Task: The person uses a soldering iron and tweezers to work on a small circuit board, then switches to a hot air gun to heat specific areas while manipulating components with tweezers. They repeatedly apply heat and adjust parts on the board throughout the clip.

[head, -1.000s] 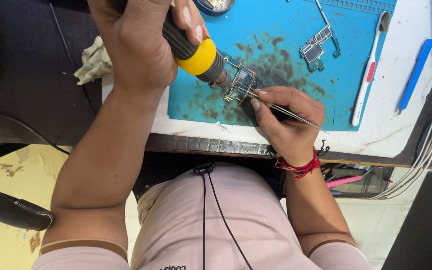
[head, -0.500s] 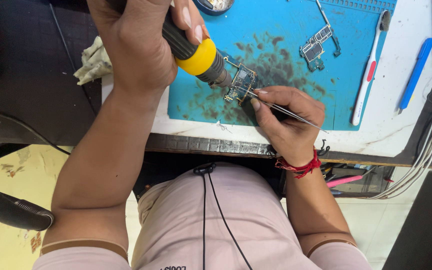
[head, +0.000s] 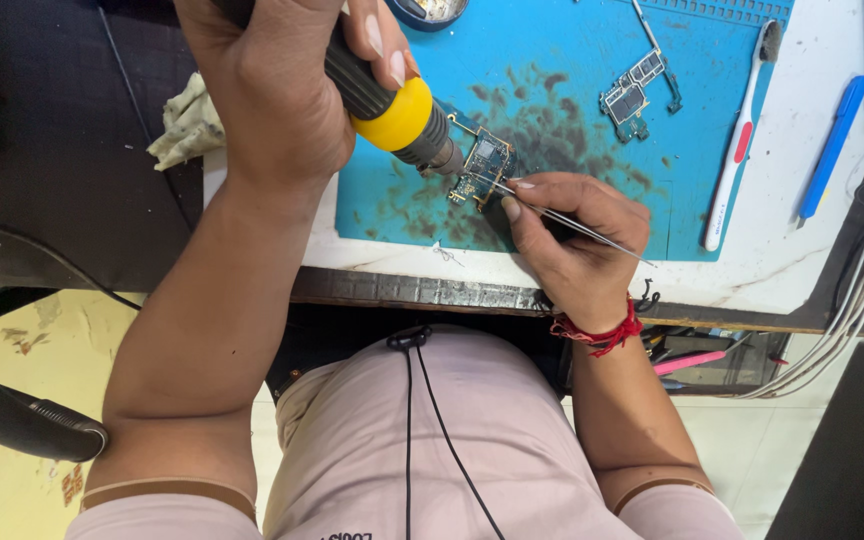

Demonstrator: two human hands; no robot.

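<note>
My left hand (head: pixel 272 90) grips a heat tool with a black handle and yellow collar (head: pixel 392 110), its metal nozzle pointed down at a small blue circuit board (head: pixel 482 165) on the blue work mat (head: pixel 572 200). My right hand (head: pixel 572 245) rests on the mat's near edge and holds thin metal tweezers (head: pixel 572 222), whose tips touch the board beside the nozzle. A red thread band circles the right wrist.
A second circuit board (head: pixel 637 95) lies farther back on the mat. A white and red toothbrush (head: pixel 737 150) and a blue pen-like tool (head: pixel 832 145) lie to the right. A crumpled cloth (head: pixel 187 125) sits left. Cables (head: pixel 852 300) hang at the right table edge.
</note>
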